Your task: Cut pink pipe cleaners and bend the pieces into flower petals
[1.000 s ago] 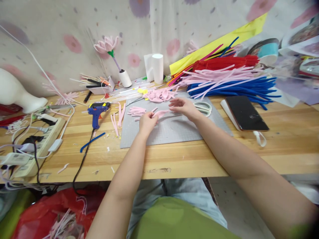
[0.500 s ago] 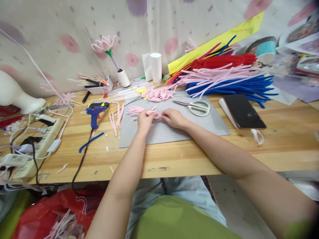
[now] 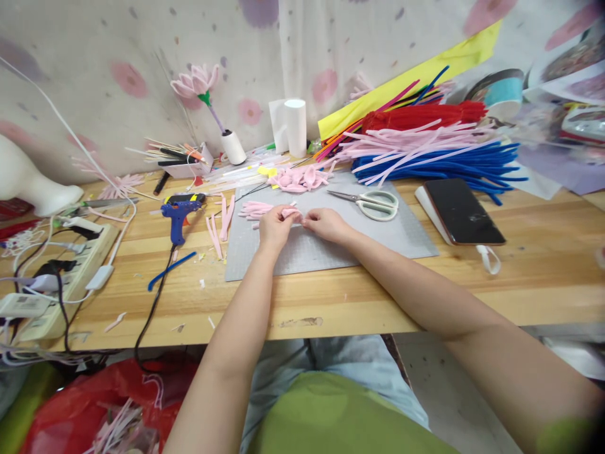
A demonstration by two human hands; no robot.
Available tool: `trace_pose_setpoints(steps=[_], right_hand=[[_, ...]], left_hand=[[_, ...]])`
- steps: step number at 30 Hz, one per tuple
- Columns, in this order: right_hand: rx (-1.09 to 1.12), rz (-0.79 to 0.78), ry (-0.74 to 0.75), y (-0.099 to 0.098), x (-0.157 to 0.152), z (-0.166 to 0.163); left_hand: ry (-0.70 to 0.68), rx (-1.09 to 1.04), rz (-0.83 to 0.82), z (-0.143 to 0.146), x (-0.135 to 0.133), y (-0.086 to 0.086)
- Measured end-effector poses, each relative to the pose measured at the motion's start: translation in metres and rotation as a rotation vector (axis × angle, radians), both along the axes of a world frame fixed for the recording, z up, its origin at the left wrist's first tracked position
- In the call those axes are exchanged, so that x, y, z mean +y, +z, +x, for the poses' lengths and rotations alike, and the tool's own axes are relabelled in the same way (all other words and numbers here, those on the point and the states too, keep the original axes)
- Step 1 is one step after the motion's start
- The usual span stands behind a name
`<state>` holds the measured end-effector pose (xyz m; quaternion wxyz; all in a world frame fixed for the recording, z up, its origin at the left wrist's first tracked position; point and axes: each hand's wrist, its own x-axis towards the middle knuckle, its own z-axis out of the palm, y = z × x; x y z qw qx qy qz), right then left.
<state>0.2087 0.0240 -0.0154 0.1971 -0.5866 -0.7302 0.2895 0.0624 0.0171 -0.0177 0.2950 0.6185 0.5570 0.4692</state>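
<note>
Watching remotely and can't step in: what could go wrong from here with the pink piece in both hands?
The scissors lie close beyond the right hand, blades toward the work; a reach could catch them. The glue gun stands left of the left hand, its cord over the edge; a snag might topple it. Loose petals beside the hands could scatter.

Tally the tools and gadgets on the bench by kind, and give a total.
Glue gun: 1
Scissors: 1
Phone: 1
Power strip: 1
Thread spool: 1
Total: 5
</note>
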Motion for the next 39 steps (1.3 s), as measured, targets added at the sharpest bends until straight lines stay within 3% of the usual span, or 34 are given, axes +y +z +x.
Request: trace_pose_setpoints(steps=[8,16,22,30,35,39], right_hand=[[0.072,0.151,0.094,-0.003,-0.008,-0.005],[0.124,0.193,0.111,-0.008,-0.008,-0.004],[0.185,0.28,0.1,-0.01,-0.009,-0.006],[0.269,0.108,-0.023,-0.005,-0.005,-0.006],[0.507,0.008,0.104,-0.006,-0.006,-0.005],[0.677,0.039,0.14,-0.004,-0.008,-0.005]], left_hand=[[0.112,-0.092,-0.111,-0.001,0.013,-0.013],[0.103,-0.041,-0.151,-0.002,0.015,-0.011],[0.091,-0.118,-0.196,-0.003,0.017,-0.015],[0.046,-0.49,-0.245,-0.002,0.01,-0.004],[0.021,-0.576,-0.3,0.001,0.006,0.003],[0.008,-0.656,-0.375,0.006,0.004,0.004]])
